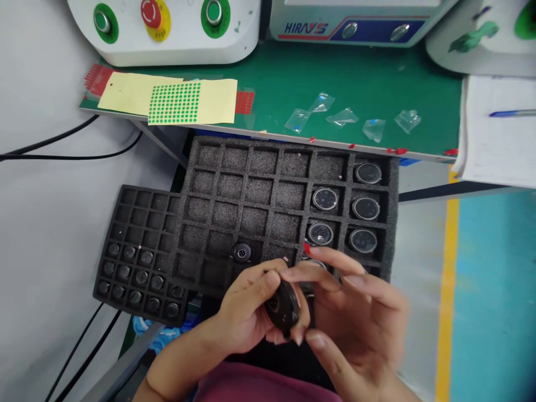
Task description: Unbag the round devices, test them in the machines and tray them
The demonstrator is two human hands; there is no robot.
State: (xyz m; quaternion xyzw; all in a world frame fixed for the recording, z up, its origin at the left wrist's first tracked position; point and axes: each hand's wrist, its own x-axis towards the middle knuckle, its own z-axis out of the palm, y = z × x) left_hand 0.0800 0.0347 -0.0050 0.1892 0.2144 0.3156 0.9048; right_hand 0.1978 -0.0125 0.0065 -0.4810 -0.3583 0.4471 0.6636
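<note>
In the head view, my left hand [247, 310] is closed around a round black watch body [283, 308], which is tilted on edge between thumb and fingers. My right hand [355, 312] is beside it with the fingers spread and curved. One right fingertip reaches the top of the watch body near my left thumb. A small red sticker [307, 248] appears at the tip of another right finger. Behind my hands lies a black foam tray [257, 190] with square pockets. Several round watches [324, 199] sit face up in its right columns, and one watch body [242, 253] lies back up nearer the middle.
A smaller foam tray [142, 218] with several round pieces is at the left. The green bench [268, 72] carries a green-dot sticker sheet [173, 103], clear film scraps [343, 117], a white machine with buttons [184, 44] and paper with a pen [511, 113]. Cables hang left.
</note>
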